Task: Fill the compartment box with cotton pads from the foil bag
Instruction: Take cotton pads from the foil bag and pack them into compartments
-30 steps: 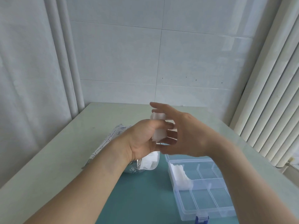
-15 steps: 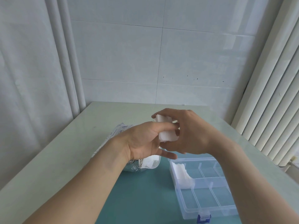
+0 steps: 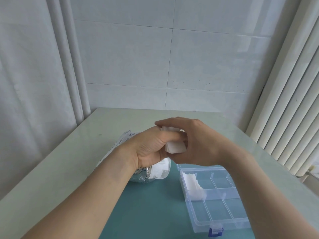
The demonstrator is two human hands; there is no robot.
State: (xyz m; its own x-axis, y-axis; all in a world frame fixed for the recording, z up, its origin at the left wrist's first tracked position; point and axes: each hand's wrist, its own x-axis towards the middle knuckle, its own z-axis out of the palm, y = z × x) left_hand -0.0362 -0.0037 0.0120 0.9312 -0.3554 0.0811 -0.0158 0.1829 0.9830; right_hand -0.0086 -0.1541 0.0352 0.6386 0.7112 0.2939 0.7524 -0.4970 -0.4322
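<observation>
We've got a small stack of white square cotton pads [image 3: 175, 146] held above the table between both hands — left hand [image 3: 151, 148] pinching it, right hand [image 3: 195, 144] curled round, probably squaring edges so it fits the clear plastic compartment box [image 3: 222, 216] — one far-left cell filled; silver foil bag [image 3: 146, 173] open beside.

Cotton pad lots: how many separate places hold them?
3: a stack held between both hands, some in the foil bag, some in the box's far-left compartment. Others may be hidden.

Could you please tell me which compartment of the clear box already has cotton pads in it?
The far-left compartment of the compartment box, nearest the foil bag: it holds a white stack of cotton pads, while the other visible compartments look empty.
</observation>
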